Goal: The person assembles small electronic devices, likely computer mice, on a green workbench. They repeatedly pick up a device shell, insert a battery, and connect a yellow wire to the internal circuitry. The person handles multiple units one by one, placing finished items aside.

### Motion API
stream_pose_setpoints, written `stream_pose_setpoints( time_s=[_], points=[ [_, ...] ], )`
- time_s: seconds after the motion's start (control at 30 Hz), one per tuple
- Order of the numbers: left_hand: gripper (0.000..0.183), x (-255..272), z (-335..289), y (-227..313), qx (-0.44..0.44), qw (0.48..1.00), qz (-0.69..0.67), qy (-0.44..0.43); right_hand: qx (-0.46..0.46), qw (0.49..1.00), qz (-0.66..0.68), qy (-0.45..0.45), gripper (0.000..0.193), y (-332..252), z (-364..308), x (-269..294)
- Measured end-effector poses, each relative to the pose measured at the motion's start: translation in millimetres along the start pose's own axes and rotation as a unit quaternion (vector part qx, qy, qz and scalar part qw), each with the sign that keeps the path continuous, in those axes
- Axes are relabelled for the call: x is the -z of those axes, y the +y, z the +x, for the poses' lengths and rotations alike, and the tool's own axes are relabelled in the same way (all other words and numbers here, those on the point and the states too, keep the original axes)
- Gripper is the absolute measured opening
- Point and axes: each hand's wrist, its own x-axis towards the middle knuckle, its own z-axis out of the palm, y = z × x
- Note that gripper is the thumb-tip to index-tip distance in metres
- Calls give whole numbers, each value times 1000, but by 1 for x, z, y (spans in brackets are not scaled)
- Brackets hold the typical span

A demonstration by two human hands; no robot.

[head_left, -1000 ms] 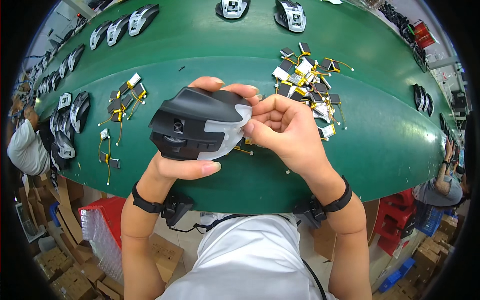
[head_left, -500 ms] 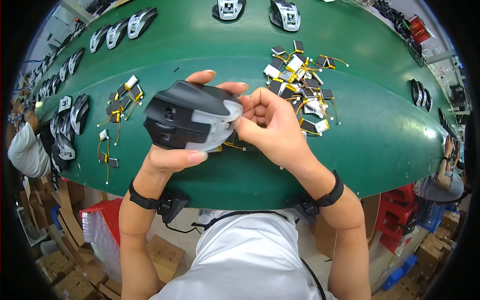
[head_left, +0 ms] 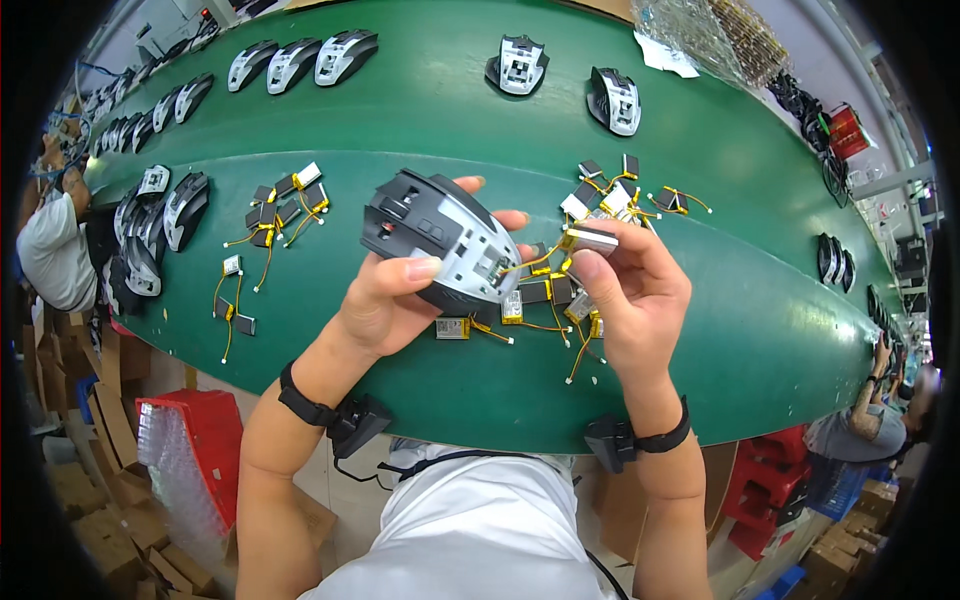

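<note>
Green tabletop (head_left: 760, 310), wire (head_left: 535, 261) in mouse shell (head_left: 452, 235)

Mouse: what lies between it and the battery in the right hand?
A thin yellow wire spans the gap in the head view; loose batteries lie on the table beneath.

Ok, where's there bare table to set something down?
Widest: the green table between the right hand and the mouse shells at far right. Another bare patch lies between the back-left row of three shells and the pair farther right. Crowded: batteries around and beyond that hand.
</note>
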Motion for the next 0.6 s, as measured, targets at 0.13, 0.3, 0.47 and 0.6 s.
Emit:
stream_pose_setpoints(
  time_s=[0.13, 0.3, 0.47, 0.6],
  points=[
    [92, -4, -1, 0, 24, 1000, -3, 8, -37, 981, 174, -73, 28, 13, -1, -1],
    [84, 2, -1, -3, 19, 1000, -1, 15, 36, 992, -111, -52, 23, 13, -11, -19],
    [78, 6, -5, -5, 24, 999, -13, 23, 260, 897, -352, -66, 36, 16, -8, -23],
    [76, 11, -3, -7, 35, 999, -30, 19, 280, 853, -411, -160, 48, 9, -10, -22]
  ],
)
